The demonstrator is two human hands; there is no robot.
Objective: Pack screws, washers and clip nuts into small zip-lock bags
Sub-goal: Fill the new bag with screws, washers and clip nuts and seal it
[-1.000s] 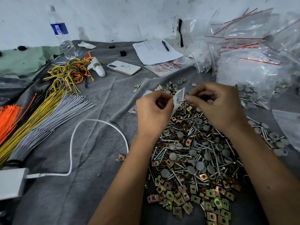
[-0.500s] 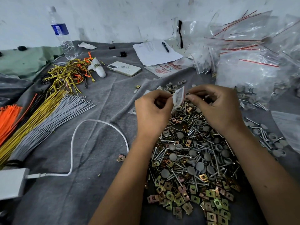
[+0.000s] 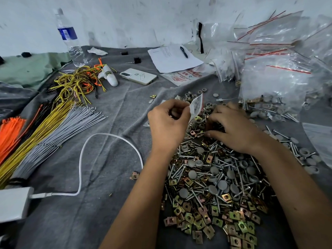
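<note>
I start with the grey felt blanket (image 3: 100,209) that covers the whole work surface, and on it the broad heap of mixed hardware (image 3: 213,178) in front of me: silver screws, round grey cap washers and brass-coloured square clip nuts, the clip nuts thickest along the near edge. Beyond it, to the right, stands the stack of clear red-striped zip-lock bags (image 3: 276,83), the front one already holding parts.

My right hand (image 3: 231,128) lies palm down on the far end of the heap, fingers bent and spread into the pieces; whether they have anything pinched yet I cannot tell, since the tips are hidden among the metal. My left hand (image 3: 168,123) hovers just beside it, fingers curled and clamped on the small clear zip-lock bag (image 3: 196,105), which stands upright with its mouth turned toward the right hand.

I judge this as the picking step of one bag's fill. Next I would need to lift a counted set clear of the tangle and feed it into the bag's narrow mouth while the left keeps it spread
</note>
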